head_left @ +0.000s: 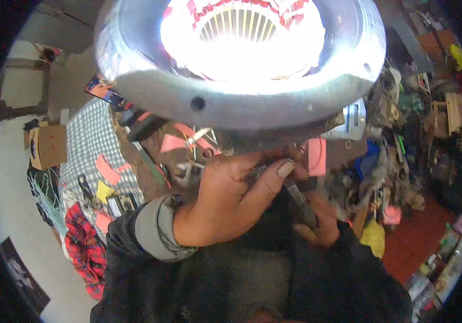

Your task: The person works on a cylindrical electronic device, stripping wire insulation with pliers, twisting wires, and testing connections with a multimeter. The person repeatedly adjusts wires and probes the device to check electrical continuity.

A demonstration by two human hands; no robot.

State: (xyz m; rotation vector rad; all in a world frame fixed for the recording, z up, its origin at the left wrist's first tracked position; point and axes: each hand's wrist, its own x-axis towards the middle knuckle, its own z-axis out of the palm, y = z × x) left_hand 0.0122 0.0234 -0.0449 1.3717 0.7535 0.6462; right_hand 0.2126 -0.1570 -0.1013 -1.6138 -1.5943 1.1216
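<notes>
A large round metal motor stator (pixel 274 110) fills the upper middle, its bore brightly lit, with red and white showing around the slots. My left hand (pixel 231 196) is right below its lower rim, thumb pressed toward the curled fingers. What it pinches is hidden or too small to name. Lower and to the right, my right hand (pixel 322 218) is closed around a slim greyish tool (pixel 300 200), whose upper end reaches up to my left thumb. The tool's kind is unclear. A pink strip (pixel 317 157) is just right of the left thumb.
Several pink pieces (pixel 173 143) and a green-edged strip (pixel 153 166) lie on the bench to the left. Farther left are a checked cloth (pixel 92 142), a red plaid cloth (pixel 84 245) and a cardboard box (pixel 48 146). Cluttered parts and a yellow bag (pixel 373 238) are on the right.
</notes>
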